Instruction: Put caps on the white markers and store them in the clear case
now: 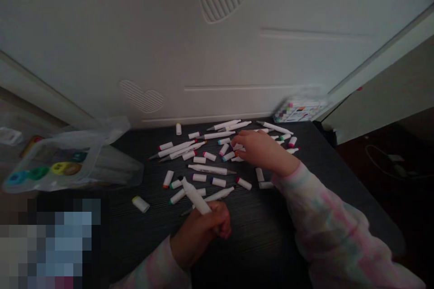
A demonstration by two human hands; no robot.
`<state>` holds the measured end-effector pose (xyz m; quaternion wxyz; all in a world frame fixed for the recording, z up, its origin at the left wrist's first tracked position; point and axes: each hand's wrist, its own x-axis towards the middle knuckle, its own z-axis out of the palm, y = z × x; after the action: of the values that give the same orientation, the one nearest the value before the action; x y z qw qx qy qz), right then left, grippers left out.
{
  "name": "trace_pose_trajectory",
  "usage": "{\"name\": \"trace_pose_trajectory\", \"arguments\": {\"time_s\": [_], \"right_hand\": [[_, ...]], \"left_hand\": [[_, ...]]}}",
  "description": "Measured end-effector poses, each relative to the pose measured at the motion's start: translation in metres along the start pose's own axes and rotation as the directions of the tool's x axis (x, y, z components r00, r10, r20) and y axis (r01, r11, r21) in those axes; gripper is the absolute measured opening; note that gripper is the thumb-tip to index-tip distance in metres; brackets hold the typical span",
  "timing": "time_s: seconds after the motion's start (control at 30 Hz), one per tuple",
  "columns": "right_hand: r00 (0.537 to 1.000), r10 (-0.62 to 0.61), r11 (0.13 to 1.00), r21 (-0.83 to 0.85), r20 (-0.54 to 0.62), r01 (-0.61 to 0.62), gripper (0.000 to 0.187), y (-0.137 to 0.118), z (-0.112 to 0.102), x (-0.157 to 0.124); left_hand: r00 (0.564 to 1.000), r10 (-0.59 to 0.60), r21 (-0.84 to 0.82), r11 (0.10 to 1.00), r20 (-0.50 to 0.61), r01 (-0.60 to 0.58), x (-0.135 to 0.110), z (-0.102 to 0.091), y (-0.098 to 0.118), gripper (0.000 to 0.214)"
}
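Observe a white marker [197, 196] in the left hand [213, 220], right of the clear case [136, 172] and toward the near edge of the surface [254, 235], fingers closed round its barrel. Observe the right hand [260, 146] farther right of the same case, fingers bent down among loose caps [199, 178] and uncapped markers [210, 170]; cannot tell whether gripping anything. Judge the step in hand as reaching into the scatter while steadying the marker. Hold its raised end clear of neighbouring pieces. Pinch one piece by its sides, lifting straight up to avoid rolling others. Treat exposed nibs as a smear risk.
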<state>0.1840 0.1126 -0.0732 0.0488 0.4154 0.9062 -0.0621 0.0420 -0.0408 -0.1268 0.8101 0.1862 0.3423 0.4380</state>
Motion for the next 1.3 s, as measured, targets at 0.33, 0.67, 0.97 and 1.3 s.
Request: {"name": "trace_pose_trajectory", "arguments": {"time_s": [0.33, 0.67, 0.97, 1.3], "right_hand": [[0.999, -0.002, 1.0, -0.003, 0.052, 0.002, 0.028, 0.004, 0.013, 0.006], [0.999, -0.041, 0.993, 0.11, 0.014, 0.039, 0.024, 0.009, 0.021, 0.017], [0.973, -0.175, 0.721, 0.654, -0.149, 0.23, 0.013, -0.007, -0.034, -0.019], [0.941, -0.272, 0.675, 0.657, -0.201, 0.336, 0.018, -0.021, -0.053, -0.038]], "left_hand": [[0.997, -0.075, 0.008, 0.997, -0.015, 0.075, 0.001, 0.0, 0.002, 0.029], [0.995, -0.1, 0.013, 0.995, -0.027, 0.101, 0.001, -0.001, 0.001, 0.031], [0.992, -0.12, 0.006, 0.993, -0.039, 0.121, 0.0, -0.002, 0.0, 0.028], [0.994, -0.096, 0.003, 0.995, -0.044, 0.096, 0.001, 0.0, 0.002, 0.03]]}}
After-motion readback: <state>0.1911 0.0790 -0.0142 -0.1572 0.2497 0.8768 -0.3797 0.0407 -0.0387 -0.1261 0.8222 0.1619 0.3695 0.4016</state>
